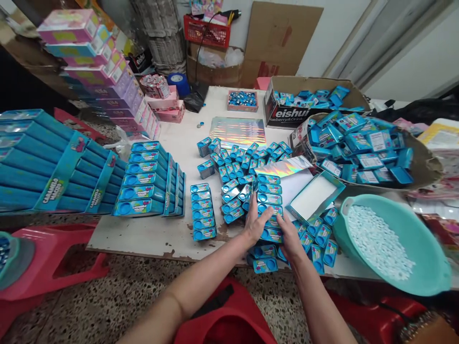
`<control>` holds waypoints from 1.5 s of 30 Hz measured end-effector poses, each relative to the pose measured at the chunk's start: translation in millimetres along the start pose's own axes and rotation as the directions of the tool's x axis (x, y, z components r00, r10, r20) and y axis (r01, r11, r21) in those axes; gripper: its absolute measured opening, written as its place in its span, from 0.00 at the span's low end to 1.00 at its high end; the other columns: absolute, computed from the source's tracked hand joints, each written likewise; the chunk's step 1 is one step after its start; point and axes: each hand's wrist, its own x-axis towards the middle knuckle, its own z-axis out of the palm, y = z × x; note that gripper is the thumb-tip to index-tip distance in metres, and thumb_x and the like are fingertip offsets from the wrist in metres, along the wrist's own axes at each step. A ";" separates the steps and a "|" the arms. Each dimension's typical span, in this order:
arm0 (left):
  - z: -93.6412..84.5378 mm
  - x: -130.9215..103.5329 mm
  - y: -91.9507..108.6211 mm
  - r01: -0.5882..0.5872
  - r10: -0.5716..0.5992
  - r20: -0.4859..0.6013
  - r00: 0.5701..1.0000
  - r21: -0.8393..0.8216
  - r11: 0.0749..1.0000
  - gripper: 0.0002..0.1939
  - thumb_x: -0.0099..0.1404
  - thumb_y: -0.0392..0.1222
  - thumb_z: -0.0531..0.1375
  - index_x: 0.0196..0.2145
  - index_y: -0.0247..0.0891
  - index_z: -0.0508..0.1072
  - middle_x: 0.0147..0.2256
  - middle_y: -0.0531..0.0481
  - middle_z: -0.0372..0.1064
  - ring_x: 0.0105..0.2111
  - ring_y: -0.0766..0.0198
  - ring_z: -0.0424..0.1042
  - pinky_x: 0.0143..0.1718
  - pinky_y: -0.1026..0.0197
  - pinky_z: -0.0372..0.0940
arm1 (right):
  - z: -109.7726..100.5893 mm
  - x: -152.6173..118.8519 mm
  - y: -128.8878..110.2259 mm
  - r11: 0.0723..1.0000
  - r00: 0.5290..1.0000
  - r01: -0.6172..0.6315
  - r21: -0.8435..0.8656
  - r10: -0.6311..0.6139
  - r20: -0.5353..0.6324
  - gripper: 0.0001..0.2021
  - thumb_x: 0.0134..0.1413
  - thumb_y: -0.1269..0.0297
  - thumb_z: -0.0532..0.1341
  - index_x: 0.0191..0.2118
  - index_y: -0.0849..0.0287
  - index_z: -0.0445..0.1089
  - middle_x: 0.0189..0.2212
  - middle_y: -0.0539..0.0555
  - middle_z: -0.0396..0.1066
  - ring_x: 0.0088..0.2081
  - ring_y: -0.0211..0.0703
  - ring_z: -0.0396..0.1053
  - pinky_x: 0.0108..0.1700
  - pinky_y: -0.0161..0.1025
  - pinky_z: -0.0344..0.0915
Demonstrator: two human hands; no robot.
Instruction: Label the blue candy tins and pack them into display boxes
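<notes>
Both hands point(274, 227) press blue boxes point(268, 193) (teal basin point(430, 267) beside, right).

On the table point(143, 234), both hands meet at a column of small boxes point(269, 200), left hand point(256, 222) beside right hand point(290, 239). An open tray point(315, 196) lies just right of the column. Further right sits a basin point(423, 248) holding candies point(380, 246). A second column point(202, 211) lies left, and stacked cartons point(148, 179) left of that. A cardboard box point(287, 112) stands behind.
</notes>
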 end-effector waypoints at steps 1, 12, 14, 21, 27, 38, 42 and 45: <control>-6.1 -3.9 6.7 0.003 -0.003 -0.025 1.000 0.000 1.000 0.41 0.66 0.54 0.54 0.67 0.44 0.34 0.68 0.48 0.37 0.67 0.53 0.32 0.67 0.46 0.35 | 4.7 -5.0 -1.6 1.000 1.000 0.001 -0.003 -0.001 0.002 0.35 0.47 0.47 0.64 0.61 0.53 0.59 0.53 0.55 0.69 0.55 0.54 0.66 0.54 0.52 0.66; -140.1 -85.1 51.3 0.067 -0.040 -0.519 0.854 0.032 0.997 0.41 0.60 0.56 0.60 0.66 0.44 0.48 0.63 0.48 0.54 0.60 0.50 0.59 0.57 0.53 0.62 | 141.1 -27.5 46.7 0.931 0.909 0.260 -0.255 -0.148 0.390 0.35 0.55 0.45 0.57 0.65 0.54 0.51 0.64 0.52 0.53 0.66 0.50 0.48 0.66 0.52 0.46; -163.3 -78.3 41.8 0.134 -0.072 -0.596 0.800 0.060 0.989 0.42 0.57 0.57 0.61 0.64 0.43 0.52 0.60 0.46 0.60 0.56 0.50 0.64 0.56 0.51 0.63 | 162.4 -15.7 61.5 0.920 0.898 0.255 -0.296 -0.112 0.425 0.38 0.53 0.44 0.57 0.65 0.57 0.51 0.66 0.53 0.48 0.67 0.50 0.43 0.66 0.51 0.43; -174.5 -101.5 30.9 0.125 0.190 -0.549 0.814 0.485 0.865 0.40 0.63 0.54 0.57 0.66 0.40 0.45 0.66 0.41 0.43 0.65 0.48 0.46 0.64 0.43 0.45 | 114.9 -28.0 45.1 0.875 0.943 0.313 -0.370 -0.239 0.233 0.31 0.55 0.49 0.58 0.62 0.54 0.58 0.61 0.56 0.58 0.61 0.50 0.57 0.61 0.50 0.55; -115.7 -136.5 15.7 -0.415 0.484 0.177 0.857 0.793 0.445 0.25 0.61 0.38 0.61 0.56 0.47 0.63 0.55 0.46 0.63 0.59 0.51 0.60 0.60 0.45 0.56 | -20.2 -51.6 11.1 0.771 0.831 0.251 -0.585 -0.482 -0.279 0.16 0.52 0.53 0.59 0.42 0.57 0.72 0.39 0.57 0.71 0.40 0.46 0.68 0.45 0.46 0.67; -21.6 -107.7 -85.1 0.023 -0.162 0.131 0.978 0.703 0.711 0.42 0.52 0.40 0.66 0.60 0.42 0.52 0.57 0.41 0.57 0.58 0.51 0.60 0.58 0.46 0.58 | -47.8 -89.4 86.9 0.855 0.842 -0.498 0.144 0.516 -0.154 0.30 0.37 0.48 0.69 0.47 0.54 0.64 0.45 0.57 0.72 0.34 0.48 0.75 0.31 0.43 0.72; -21.9 -114.7 -88.8 0.026 -0.133 0.100 0.986 0.696 0.718 0.45 0.45 0.42 0.70 0.59 0.41 0.56 0.54 0.41 0.59 0.56 0.50 0.60 0.57 0.45 0.58 | -33.7 -68.4 106.9 0.927 0.898 -0.345 0.145 0.371 -0.235 0.36 0.32 0.50 0.71 0.49 0.57 0.61 0.44 0.58 0.73 0.44 0.53 0.73 0.39 0.44 0.73; -30.1 -108.7 -84.8 0.056 -0.209 0.156 0.965 0.659 0.750 0.49 0.41 0.43 0.73 0.60 0.43 0.58 0.55 0.42 0.58 0.56 0.50 0.60 0.57 0.45 0.58 | -37.4 -63.2 110.3 0.929 0.917 -0.356 0.098 0.368 -0.154 0.41 0.31 0.49 0.71 0.53 0.58 0.59 0.45 0.59 0.73 0.44 0.56 0.72 0.35 0.45 0.74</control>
